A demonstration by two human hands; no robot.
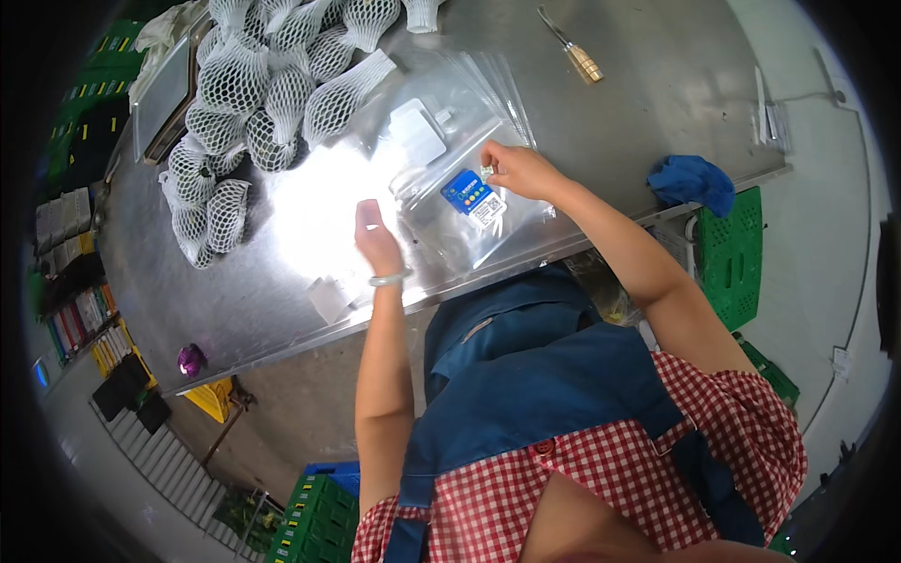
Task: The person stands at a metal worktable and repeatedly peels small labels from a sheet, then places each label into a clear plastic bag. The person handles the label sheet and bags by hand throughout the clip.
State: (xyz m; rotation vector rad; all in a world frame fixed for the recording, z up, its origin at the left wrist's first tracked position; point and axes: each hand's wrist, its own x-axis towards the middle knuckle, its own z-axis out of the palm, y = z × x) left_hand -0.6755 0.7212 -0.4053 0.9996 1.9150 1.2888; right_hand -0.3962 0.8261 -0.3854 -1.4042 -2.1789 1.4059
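My right hand (519,169) pinches a small pale sticker (487,171) between thumb and fingers, above a stack of clear plastic bags (450,243). Beside those fingertips a blue and white printed label (473,197) lies on the top bag. My left hand (376,239) is just left of the bags, over the steel table, and wears a pale bangle at the wrist; its fingers look close together, and glare hides whether it holds anything. White backing pieces (418,132) rest on the upper part of the bags. Several dark round items in white foam nets (278,91) are heaped at the upper left.
A wooden-handled tool with a curved metal end (583,63) lies at the top of the steel table (647,119). A blue cloth (690,184) hangs at the right edge, near a green crate (732,260). A purple object (191,359) sits at the left corner.
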